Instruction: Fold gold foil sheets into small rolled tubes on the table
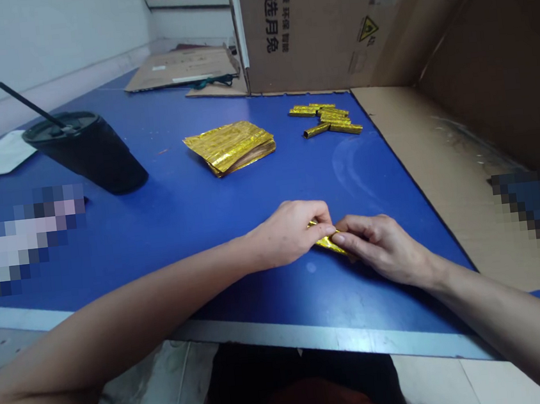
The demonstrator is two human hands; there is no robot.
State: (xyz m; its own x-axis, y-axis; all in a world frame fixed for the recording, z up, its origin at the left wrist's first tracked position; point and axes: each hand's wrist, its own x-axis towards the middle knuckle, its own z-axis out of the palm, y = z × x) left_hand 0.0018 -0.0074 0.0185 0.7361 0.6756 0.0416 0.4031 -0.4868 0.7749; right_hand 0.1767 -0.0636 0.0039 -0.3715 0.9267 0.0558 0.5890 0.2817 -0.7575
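Note:
Between my two hands, low over the front of the blue table point(234, 225), is a gold foil sheet point(326, 242), partly folded or rolled. My left hand point(292, 232) pinches its left end with thumb and fingers. Its other end is gripped by my right hand point(383, 245), thumb on top. My fingers cover much of the foil. Farther back lies a stack of gold foil sheets point(230, 143), its edges uneven. To the right of the stack, several gold foil rolls point(334, 117) lie in a loose pile.
A black tumbler point(95, 153) with a straw stands at the left. A printed cardboard panel point(314, 30) rises at the back, and a flat cardboard piece point(181, 66) lies behind the stack. Cardboard point(431, 178) also covers the right side. Two blurred-out patches lie at left and right.

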